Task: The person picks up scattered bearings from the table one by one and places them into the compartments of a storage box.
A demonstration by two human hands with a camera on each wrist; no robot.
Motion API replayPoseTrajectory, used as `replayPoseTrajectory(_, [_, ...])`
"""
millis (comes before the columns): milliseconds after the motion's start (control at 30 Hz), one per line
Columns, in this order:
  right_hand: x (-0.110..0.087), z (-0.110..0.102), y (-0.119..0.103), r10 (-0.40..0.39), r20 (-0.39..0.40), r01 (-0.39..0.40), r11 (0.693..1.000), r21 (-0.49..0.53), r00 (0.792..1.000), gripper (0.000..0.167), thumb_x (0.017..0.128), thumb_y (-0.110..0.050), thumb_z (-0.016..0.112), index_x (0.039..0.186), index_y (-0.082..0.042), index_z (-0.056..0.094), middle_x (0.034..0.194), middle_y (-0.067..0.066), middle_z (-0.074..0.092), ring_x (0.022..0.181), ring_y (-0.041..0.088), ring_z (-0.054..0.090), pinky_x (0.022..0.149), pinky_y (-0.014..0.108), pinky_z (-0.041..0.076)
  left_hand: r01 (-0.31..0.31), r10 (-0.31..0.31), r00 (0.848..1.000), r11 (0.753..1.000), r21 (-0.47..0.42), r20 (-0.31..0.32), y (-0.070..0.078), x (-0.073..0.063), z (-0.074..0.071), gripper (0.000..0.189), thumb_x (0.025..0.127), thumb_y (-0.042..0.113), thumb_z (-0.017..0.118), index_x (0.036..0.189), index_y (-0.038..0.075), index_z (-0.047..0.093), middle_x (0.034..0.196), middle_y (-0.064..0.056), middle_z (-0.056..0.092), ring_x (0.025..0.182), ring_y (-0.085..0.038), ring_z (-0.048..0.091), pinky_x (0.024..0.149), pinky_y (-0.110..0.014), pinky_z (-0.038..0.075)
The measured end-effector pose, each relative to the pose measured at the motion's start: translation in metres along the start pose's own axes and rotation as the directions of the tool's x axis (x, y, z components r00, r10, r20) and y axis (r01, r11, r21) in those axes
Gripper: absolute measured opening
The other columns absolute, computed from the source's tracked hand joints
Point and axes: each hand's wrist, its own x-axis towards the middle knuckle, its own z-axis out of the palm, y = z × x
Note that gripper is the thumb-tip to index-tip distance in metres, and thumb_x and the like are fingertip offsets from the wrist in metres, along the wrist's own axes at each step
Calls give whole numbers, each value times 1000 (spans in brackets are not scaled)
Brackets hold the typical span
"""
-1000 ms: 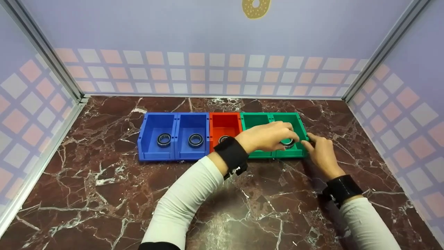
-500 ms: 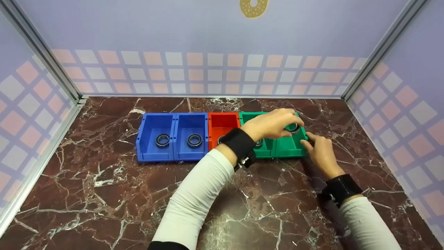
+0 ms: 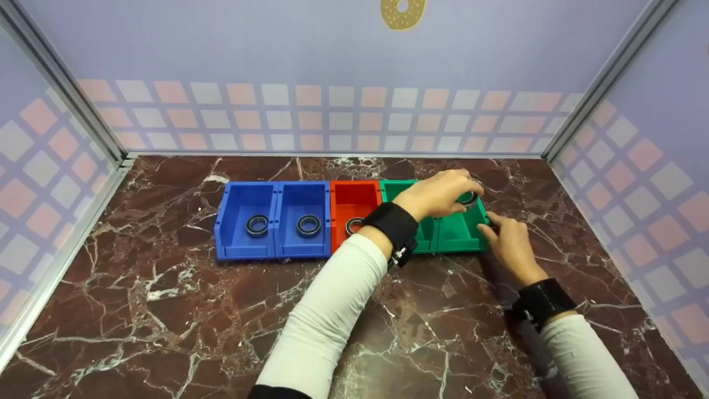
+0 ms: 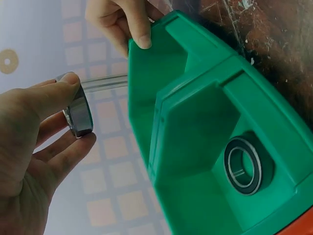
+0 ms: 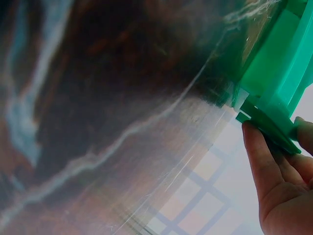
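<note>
In the head view my left hand [image 3: 437, 194] pinches a ball bearing [image 3: 474, 200] above the back of the rightmost green bin [image 3: 458, 235]. The left wrist view shows that bearing [image 4: 79, 116] on edge between thumb and fingertips, apart from the bins. My right hand [image 3: 514, 246] grips this bin's right side wall. Its thumb lies on the inner side and its fingers outside, also seen in the right wrist view. Another bearing [image 4: 257, 169] lies in the neighbouring green bin [image 4: 190, 132]; my left hand and wrist hide it in the head view.
Left of the green bins, in one joined row, stand a red bin [image 3: 354, 191] and two blue bins [image 3: 302, 191] [image 3: 246, 194]. Each holds one bearing; the red bin's is partly hidden by my left arm. Patterned walls [image 3: 332, 55] enclose the marble table [image 3: 166, 321].
My left hand has lifted the bearing from the rightmost green bin, up and towards the back. My right hand has kept its hold on the bin's side.
</note>
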Motion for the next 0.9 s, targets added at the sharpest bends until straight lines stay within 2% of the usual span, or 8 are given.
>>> replayPoseTrajectory(233, [0, 0, -1, 10, -4, -10, 1000, 6, 1000, 34, 92, -11, 68, 121, 5, 66, 107, 29, 70, 95, 48, 68, 80, 60, 54, 17, -17, 1000, 1000, 10, -11, -2, 8, 11, 48, 95, 24, 65, 142, 21, 54, 143, -1, 54, 134, -17, 49, 113, -26, 41])
replayPoseTrajectory(467, [-1, -1, -1, 37, 14, -37, 999, 5, 999, 39, 93, -13, 67, 127, 7, 62, 116, 31, 67, 105, 49, 65, 87, 61, 53, 48, -48, 999, 999, 1, -8, -7, 7, 25, 48, 96, 23, 64, 142, 21, 53, 140, -4, 54, 130, -19, 51, 112, -27, 43])
replayPoseTrajectory(900, [-1, -1, -1, 32, 7, -32, 999, 0, 999, 37, 93, -13, 67, 126, 5, 64, 111, 30, 69, 100, 49, 67, 84, 60, 54, 74, -73, 997, 997, -21, 27, -8, 13, 43, 48, 95, 19, 65, 142, 21, 54, 137, -3, 56, 127, -18, 52, 107, -26, 46])
